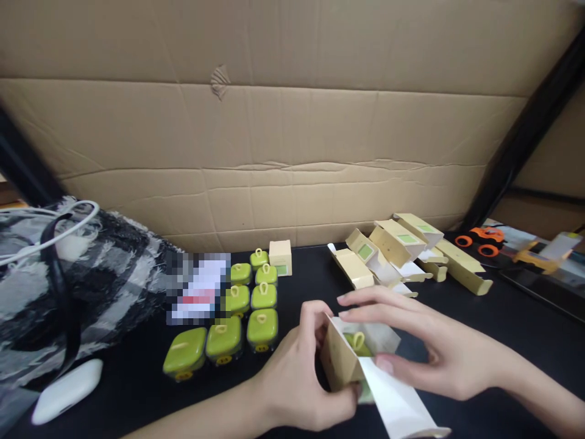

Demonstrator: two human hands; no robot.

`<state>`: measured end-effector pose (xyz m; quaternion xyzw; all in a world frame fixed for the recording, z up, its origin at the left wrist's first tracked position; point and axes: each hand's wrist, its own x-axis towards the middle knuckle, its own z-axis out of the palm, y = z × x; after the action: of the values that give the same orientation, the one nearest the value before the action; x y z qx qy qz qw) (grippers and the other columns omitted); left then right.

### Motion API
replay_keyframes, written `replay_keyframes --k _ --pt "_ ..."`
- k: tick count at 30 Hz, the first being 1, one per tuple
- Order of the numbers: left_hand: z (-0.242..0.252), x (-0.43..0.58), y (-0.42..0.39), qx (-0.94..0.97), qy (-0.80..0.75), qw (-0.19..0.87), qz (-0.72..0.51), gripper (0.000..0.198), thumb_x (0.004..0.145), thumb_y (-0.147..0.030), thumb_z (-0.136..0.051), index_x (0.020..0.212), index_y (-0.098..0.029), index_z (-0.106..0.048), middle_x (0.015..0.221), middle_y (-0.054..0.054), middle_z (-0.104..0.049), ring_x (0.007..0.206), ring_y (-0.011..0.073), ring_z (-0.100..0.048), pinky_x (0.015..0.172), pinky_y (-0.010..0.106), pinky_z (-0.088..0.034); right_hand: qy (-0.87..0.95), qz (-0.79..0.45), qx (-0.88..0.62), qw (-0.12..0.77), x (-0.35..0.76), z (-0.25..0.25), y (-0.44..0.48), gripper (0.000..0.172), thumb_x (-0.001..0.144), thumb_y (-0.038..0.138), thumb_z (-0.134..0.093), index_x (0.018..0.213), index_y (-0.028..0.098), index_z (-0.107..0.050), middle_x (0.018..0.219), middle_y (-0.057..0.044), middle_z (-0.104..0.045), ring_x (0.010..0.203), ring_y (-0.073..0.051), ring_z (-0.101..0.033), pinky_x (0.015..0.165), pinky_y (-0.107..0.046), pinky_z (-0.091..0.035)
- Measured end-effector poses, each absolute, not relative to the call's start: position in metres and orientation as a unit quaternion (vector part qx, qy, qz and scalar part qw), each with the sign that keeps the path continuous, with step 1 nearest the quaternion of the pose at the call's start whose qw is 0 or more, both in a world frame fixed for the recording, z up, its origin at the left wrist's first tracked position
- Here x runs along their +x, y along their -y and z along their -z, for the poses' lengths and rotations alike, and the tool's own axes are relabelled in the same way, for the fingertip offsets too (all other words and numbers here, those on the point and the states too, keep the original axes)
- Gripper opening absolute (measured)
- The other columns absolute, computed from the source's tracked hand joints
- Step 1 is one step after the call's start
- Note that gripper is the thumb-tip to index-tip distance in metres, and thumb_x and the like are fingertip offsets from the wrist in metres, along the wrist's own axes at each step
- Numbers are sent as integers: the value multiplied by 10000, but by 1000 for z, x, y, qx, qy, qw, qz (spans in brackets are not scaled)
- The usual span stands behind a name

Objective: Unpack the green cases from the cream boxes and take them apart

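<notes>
My left hand [297, 384] is wrapped round a small tan cardboard box [339, 358] with its top open. Inside the box shows a small container with a green lid [361, 349] and a pale loop on top. My right hand [443, 350] reaches over the opening with its fingers stretched apart, the thumb at the box's long white flap [395, 396]. Left of my hands, several green-lidded containers [262, 326] stand in rows on the black table. A closed small box [280, 257] stands behind them.
Several opened tan boxes [397, 241] lie at the back right, near an orange toy vehicle [484, 239]. A tall cardboard sheet [283, 134] walls off the back. At left are a black-and-white fringed cloth [132, 268], a white cable [64, 235] and a white computer mouse [68, 390].
</notes>
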<state>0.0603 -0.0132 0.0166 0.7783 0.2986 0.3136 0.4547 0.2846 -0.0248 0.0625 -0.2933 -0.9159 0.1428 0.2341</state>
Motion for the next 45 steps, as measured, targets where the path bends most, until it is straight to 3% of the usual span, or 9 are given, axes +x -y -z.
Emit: replay_keyframes --k 3,8,14,20,26,31,37,42,45 --pt "-34 60 12 688 -314 593 -276 489 656 -309 -702 985 -238 -347 867 19 -616 720 182 -609 596 269 -458 828 -376 -308 278 282 -52 20 402 903 338 -524 1296 257 -498 1256 -95 -584 1153 -223 -557 929 -383 -477" --pt "-47 61 7 448 -361 804 -150 449 800 -577 -489 887 -145 -574 686 52 -643 532 138 -600 429 212 -481 568 -707 -296 301 271 -31 8 382 952 441 -405 1121 185 -632 1015 -100 -701 976 -209 -659 868 -376 -499" --pt "-43 62 1 343 -367 860 -92 664 817 -678 -397 786 -68 -660 547 52 -617 419 109 -596 412 187 -485 492 -786 -309 213 270 -28 3 407 983 388 -332 1109 155 -641 1081 -106 -678 990 -170 -648 924 -339 -456" --pt "-38 67 13 398 -348 837 -145 561 793 -667 -400 922 -132 -510 589 32 -634 390 118 -562 385 219 -460 478 -744 -370 284 272 -36 7 334 917 401 -487 1112 174 -636 1092 -95 -674 992 -189 -640 950 -354 -445" --pt "-14 75 33 624 -321 616 -357 540 607 -332 -712 908 -239 -273 929 56 -633 751 174 -610 671 295 -460 654 -430 -444 436 278 -59 -15 456 876 448 -552 1273 235 -485 1230 -103 -577 1094 -245 -573 928 -413 -462" --pt "2 72 28 747 -313 508 -295 604 574 -302 -729 961 -222 -272 1012 133 -590 940 288 -599 798 370 -425 790 -319 -349 390 248 -53 -64 416 780 350 -675 1111 232 -452 1155 -65 -557 1018 -193 -582 898 -379 -480" --pt "5 70 22 771 -296 498 -265 637 568 -315 -724 1006 -214 -273 995 132 -593 903 302 -605 769 378 -432 876 -260 -274 299 200 -34 -88 311 734 246 -728 954 197 -514 919 -8 -578 834 -160 -574 779 -329 -507" --pt "3 69 23 775 -274 490 -290 593 617 -244 -704 1040 -211 -290 1028 124 -589 936 278 -597 796 368 -439 890 -198 -244 330 211 -46 -77 252 811 259 -673 1040 205 -580 1206 -80 -515 1164 -200 -488 970 -365 -423" --pt "2 70 24 728 -261 527 -352 594 664 -183 -673 1094 -226 -265 1073 99 -590 963 236 -596 851 357 -439 871 -153 -256 391 241 -62 -56 154 917 203 -508 1044 226 -593 1157 -68 -550 1134 -181 -516 960 -377 -424"
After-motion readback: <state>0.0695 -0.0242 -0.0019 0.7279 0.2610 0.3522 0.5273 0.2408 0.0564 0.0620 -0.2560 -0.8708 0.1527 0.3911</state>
